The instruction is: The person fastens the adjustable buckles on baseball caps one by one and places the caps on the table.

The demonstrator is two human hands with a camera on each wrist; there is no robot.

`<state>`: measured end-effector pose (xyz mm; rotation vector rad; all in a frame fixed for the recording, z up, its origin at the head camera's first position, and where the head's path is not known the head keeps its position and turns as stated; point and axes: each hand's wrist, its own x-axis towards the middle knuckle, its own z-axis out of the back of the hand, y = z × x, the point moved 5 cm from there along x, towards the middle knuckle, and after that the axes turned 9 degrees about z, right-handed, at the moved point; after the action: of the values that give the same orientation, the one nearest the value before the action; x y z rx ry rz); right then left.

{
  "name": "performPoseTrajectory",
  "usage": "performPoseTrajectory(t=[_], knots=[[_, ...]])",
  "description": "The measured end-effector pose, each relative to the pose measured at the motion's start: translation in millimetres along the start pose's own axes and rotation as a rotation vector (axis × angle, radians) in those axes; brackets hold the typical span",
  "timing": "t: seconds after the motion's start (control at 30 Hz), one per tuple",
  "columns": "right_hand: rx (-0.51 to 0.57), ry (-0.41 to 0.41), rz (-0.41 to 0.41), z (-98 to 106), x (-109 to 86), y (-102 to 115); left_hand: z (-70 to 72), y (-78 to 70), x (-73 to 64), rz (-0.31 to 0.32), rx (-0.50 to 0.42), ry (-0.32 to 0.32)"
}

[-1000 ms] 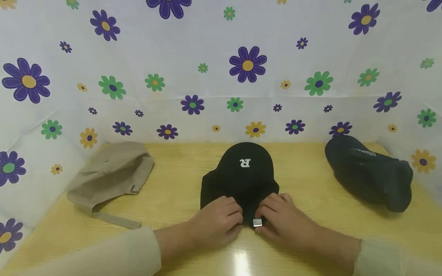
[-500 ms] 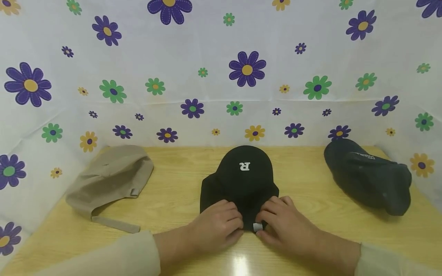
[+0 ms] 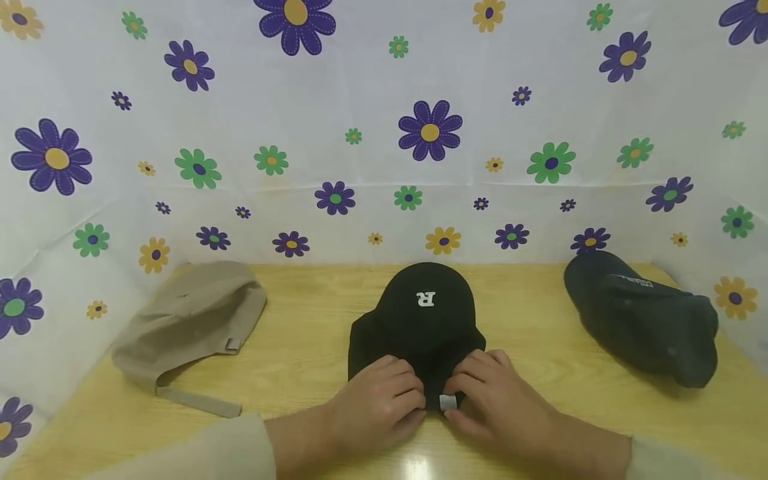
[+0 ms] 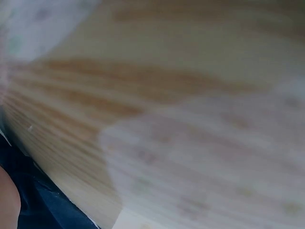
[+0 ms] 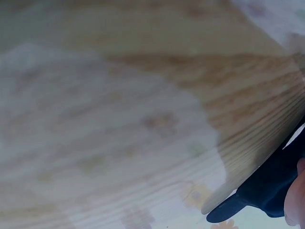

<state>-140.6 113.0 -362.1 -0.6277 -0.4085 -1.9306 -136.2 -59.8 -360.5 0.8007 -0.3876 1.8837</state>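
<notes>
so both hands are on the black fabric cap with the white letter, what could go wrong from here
The left hand and right hand hide parts of the black fabric cap's near edge, so a twist there might go unnoticed. The small silvery rectangular piece, right beside the right hand, could catch or slip. The pale cloth left sleeve is near the loose strap of the tan fabric cap, and might drag it.

A single, raised-looking white letter R stands on the crown of the black cap. The dark navy cap carries a short line of pale lettering, too small and slanted to read. A tiny dark mark on the beige cap is likewise too small to make out
</notes>
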Motion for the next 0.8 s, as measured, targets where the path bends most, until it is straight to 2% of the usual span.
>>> performPoseTrajectory(t=[0.2,0.47,0.8], knots=[[0.029,-0.013,0.02,1.6,2.1,-1.3,0.3,1.7,1.0,-0.01,-0.013,-0.017],[0.033,0.005,-0.007,0.1,0.0,-1.3,1.9,-0.3,1.0,-0.033,-0.018,-0.058],[0.054,-0.002,0.005,1.0,2.1,-1.3,3.9,0.1,1.8,-0.027,-0.014,-0.086]])
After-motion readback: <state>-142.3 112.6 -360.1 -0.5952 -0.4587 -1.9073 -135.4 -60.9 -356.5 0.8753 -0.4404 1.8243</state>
